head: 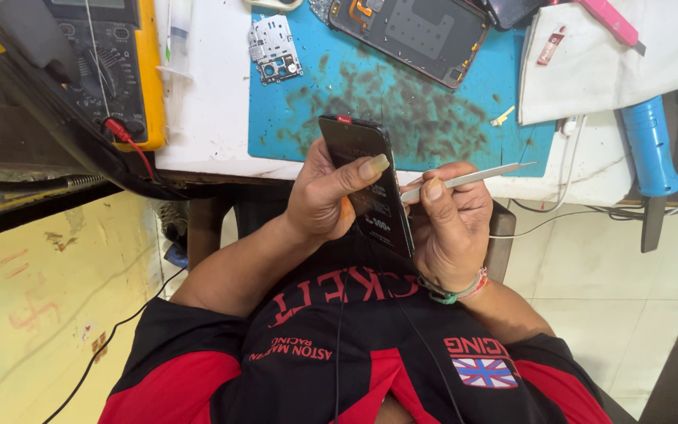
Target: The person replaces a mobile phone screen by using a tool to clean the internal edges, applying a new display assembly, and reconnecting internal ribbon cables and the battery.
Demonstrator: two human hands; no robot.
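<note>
Item: slim black rectangular smartphone [370,188], glossy glass face, held on edge above the person's lap, just in front of the white surface [205,110].

Holding: left hand [325,196] wraps the phone's long side, thumb laid across the front and fingers behind it. Right hand [453,224] is closed around the opposite edge and also pinches a thin silver metal pry tool [468,179] between thumb and forefinger, tip pointing away to the right.

Handling, by judgement: light and stiff, but the glass is smooth and likely slippery; thin panel probably cracks under twisting or point pressure. Best grasped along the two long edges, not by the face or corners.

Nearby on the surface: blue rubber work mat [402,110], smudged dark; opened phone body with bare dark interior [410,31]; small silver metal shield plate [275,49]; yellow-cased multimeter [111,63] with red lead; blue-handled tool [651,145]; white cloth [614,55].
</note>
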